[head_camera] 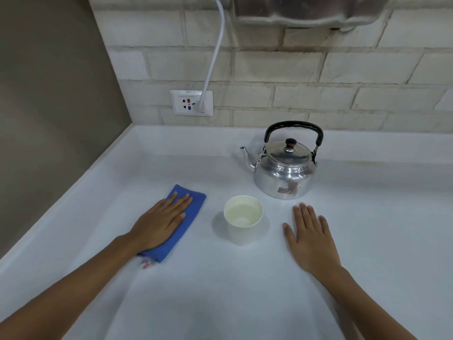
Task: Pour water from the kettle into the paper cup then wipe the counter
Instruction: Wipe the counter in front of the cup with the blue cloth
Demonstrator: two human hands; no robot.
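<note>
The pouring looks done: the paper cup [243, 218] stands upright in the middle of the bench [245, 290] with water showing in it, and the kettle [285, 165] sits upright just behind it and a little to the right, lid on, spout toward the left, nobody touching it. So the step in hand is the wiping. The left hand [161, 223] lies flat, fingers spread, pressing on the folded blue cloth [193, 209], which rests on the bench to the left of the cup and apart from it; its grip is open, a palm press rather than a pinch. The right hand [310, 238] is flat on the bare bench to the right of the cup, its grip open and holding nothing. To wipe well, I'd judge the palm should keep even pressure so the cloth slides with the hand instead of bunching, and the strokes should run along the bench and steer around the full cup rather than toward it. The light cup could tip if the cloth's edge catches its base, so the free hand might steady it or move it aside. I can't make out any spill on the white surface.
</note>
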